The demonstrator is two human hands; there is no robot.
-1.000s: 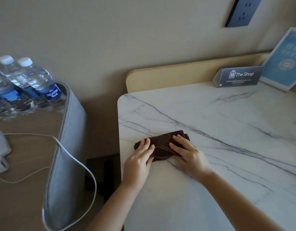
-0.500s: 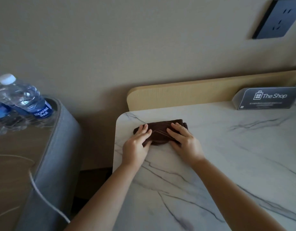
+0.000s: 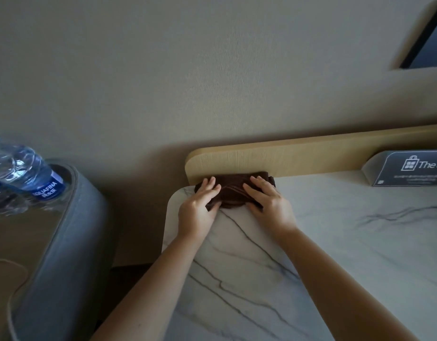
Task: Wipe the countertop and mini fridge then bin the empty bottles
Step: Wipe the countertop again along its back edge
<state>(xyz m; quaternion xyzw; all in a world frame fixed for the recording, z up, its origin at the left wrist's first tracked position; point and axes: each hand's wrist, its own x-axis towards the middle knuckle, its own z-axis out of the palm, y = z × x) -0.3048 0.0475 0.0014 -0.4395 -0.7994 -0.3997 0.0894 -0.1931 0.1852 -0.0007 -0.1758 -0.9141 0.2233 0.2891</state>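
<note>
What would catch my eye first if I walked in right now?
The left hand and right hand press a dark brown cloth flat on the white marble countertop, at its far left corner against the wooden rail. Off to the left is a water bottle with a blue label; a sign stands far right.

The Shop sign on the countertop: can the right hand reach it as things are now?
Probably yes: the right hand presses the brown cloth, and only bare countertop lies between it and the sign.
</note>
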